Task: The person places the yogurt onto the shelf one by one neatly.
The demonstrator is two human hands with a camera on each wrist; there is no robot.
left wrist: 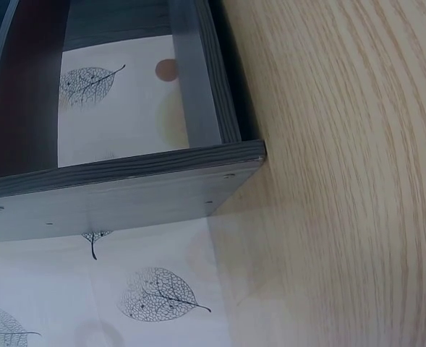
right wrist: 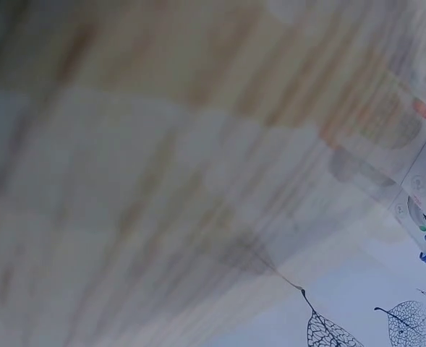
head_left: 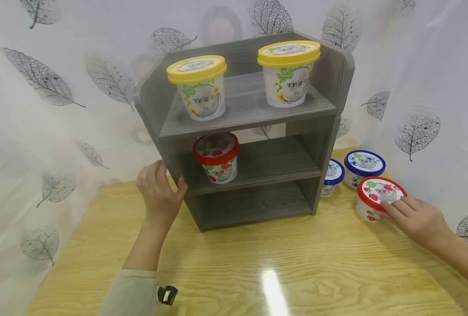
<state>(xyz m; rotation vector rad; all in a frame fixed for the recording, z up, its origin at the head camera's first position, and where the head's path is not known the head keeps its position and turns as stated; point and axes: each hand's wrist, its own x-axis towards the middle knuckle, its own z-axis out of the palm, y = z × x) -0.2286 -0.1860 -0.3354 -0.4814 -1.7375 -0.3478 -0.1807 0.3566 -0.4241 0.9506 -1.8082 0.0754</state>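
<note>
"What does the right hand [head_left: 419,219] have?"

"A red-lidded tub [head_left: 380,192]. It holds it from the right, fingers bent and mostly closed at the lid. I can't tell whether the base touches the table [head_left: 218,263]."

"And where is that tub?"

"Right of the grey shelf [head_left: 243,103], well apart from it, just in front of a blue-lidded tub [head_left: 365,162]. Another blue-lidded tub [head_left: 334,172] sits beside the shelf, partly hidden by its right side."

"What about the left hand [head_left: 158,188]?"

"It grips the shelf's left side, partly closed, with the thumb at the front edge and the fingers outside. (The right wrist view is badly blurred, so I lean on the head camera.)"

"Anything on the shelf?"

"Up top, a yellow-lidded tub [head_left: 204,98] near the left end and a second yellow-lidded tub [head_left: 289,83] near the right. On the middle board, a second red-lidded tub [head_left: 219,169] stands upright toward the left."

"Behind?"

"A pale leaf-patterned sheet [head_left: 40,74]."
</note>
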